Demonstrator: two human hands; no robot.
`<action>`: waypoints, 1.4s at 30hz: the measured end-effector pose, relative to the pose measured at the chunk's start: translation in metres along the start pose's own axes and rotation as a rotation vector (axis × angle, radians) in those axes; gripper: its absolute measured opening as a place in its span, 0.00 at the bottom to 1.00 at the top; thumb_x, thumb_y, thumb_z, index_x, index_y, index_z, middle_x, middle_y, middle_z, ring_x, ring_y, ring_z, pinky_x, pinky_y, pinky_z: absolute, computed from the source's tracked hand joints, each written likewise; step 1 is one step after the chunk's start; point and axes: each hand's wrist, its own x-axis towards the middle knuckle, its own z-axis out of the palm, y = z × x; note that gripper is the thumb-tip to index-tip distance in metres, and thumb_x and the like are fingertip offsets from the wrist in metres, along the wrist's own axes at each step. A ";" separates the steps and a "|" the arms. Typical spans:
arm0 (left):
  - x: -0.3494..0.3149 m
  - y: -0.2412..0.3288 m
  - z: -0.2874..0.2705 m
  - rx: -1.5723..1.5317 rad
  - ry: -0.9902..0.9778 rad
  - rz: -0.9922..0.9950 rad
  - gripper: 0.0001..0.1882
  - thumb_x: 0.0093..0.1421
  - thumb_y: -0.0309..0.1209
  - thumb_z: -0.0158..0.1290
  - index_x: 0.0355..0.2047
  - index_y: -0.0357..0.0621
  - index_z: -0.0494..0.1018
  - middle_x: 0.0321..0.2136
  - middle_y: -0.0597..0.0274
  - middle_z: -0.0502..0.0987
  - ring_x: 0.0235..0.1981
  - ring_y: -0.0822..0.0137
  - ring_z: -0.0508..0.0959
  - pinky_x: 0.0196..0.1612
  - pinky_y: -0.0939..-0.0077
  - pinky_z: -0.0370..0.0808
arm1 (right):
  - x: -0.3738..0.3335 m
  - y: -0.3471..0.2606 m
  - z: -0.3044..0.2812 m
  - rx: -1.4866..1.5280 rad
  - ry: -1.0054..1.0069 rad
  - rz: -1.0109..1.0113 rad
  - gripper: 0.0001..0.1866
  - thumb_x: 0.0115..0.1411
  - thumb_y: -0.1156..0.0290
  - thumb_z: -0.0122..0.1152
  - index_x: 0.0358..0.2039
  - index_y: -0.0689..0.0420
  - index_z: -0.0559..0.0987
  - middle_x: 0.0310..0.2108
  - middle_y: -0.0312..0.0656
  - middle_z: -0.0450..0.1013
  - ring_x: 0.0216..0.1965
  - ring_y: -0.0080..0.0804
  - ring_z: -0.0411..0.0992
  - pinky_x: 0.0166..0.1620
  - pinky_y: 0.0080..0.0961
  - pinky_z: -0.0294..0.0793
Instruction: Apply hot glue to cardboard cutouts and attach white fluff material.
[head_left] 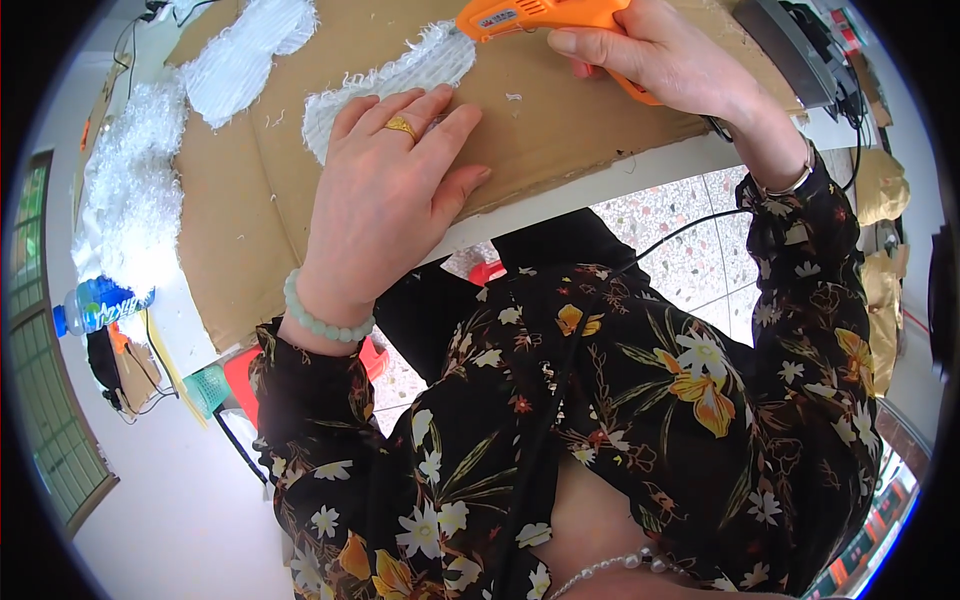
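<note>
A white ribbed fabric piece (395,88) with frayed, fringed edges lies on a sheet of brown cardboard (560,125). My left hand (390,180) rests flat on its near end, fingers spread, pressing it against the cardboard. My right hand (665,62) is wrapped round the handle of an orange pistol-shaped power tool (545,15). The tool's front end is at the far right end of the fabric piece; its exact tip is hard to make out. A second white fabric piece (240,65) of similar long shape lies farther left.
A heap of shaggy white fringe (130,190) lies along the left edge, with a blue-capped plastic bottle (105,305) beside it. A dark grey box (785,50) with black cables stands at the right. Below the table's front edge are a speckled floor (690,235) and something red (243,385).
</note>
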 end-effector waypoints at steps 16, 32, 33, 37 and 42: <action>0.005 -0.004 -0.008 -0.062 -0.049 -0.034 0.26 0.52 0.35 0.68 0.51 0.44 0.78 0.47 0.54 0.81 0.46 0.52 0.80 0.55 0.57 0.73 | -0.007 -0.005 -0.004 -0.021 -0.036 -0.055 0.21 0.69 0.52 0.61 0.41 0.61 0.80 0.28 0.42 0.77 0.31 0.33 0.74 0.38 0.31 0.75; 0.011 -0.007 0.001 -0.023 -0.021 -0.002 0.25 0.54 0.39 0.67 0.52 0.47 0.78 0.43 0.56 0.84 0.43 0.53 0.79 0.53 0.55 0.73 | 0.001 -0.011 -0.005 -0.046 -0.057 0.142 0.20 0.69 0.55 0.62 0.40 0.62 0.79 0.26 0.40 0.76 0.29 0.31 0.73 0.35 0.30 0.74; 0.011 -0.007 0.000 -0.022 -0.020 -0.005 0.25 0.54 0.39 0.67 0.52 0.47 0.78 0.43 0.56 0.84 0.43 0.53 0.79 0.53 0.55 0.73 | -0.001 -0.014 -0.007 -0.046 -0.060 0.140 0.20 0.69 0.55 0.62 0.40 0.62 0.79 0.26 0.40 0.76 0.29 0.31 0.73 0.35 0.30 0.74; 0.010 -0.017 0.002 -0.124 -0.005 -0.043 0.18 0.59 0.29 0.61 0.50 0.46 0.77 0.38 0.55 0.84 0.38 0.51 0.80 0.50 0.58 0.75 | -0.006 -0.007 -0.005 -0.028 -0.078 0.086 0.19 0.69 0.57 0.62 0.43 0.62 0.79 0.27 0.39 0.76 0.29 0.29 0.72 0.35 0.29 0.74; 0.008 -0.022 0.007 -0.243 0.080 -0.167 0.16 0.63 0.23 0.53 0.51 0.48 0.75 0.35 0.54 0.83 0.34 0.49 0.79 0.46 0.58 0.76 | -0.010 -0.008 -0.005 -0.023 -0.115 0.020 0.17 0.69 0.59 0.63 0.46 0.62 0.78 0.27 0.38 0.76 0.30 0.27 0.72 0.35 0.27 0.74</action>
